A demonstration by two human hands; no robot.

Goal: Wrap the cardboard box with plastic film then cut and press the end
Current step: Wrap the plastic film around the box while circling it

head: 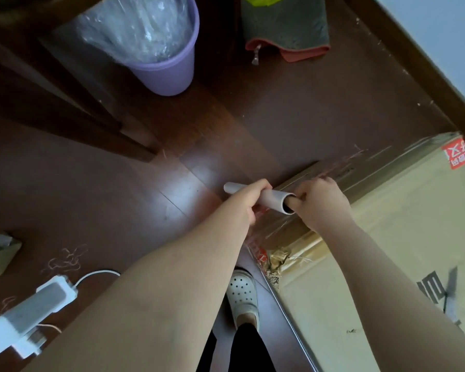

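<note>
A large cardboard box (387, 251) fills the lower right, its near side covered in clear plastic film (333, 173). The film roll's grey cardboard tube (275, 198) lies level beside the box's left edge. My left hand (242, 205) grips the tube round its middle. My right hand (324, 204) holds the tube's right end, with the thumb pushed inside the open core. A stretch of film runs from the tube down along the box's side. The box's near corner (277, 261) is torn and crumpled.
A purple bin (169, 73) lined with plastic stands at the back on the dark wooden floor. A grey and red cloth (287, 36) lies at the back right. A white power strip (27, 320) with a cable lies lower left. My white shoe (242, 296) is beside the box.
</note>
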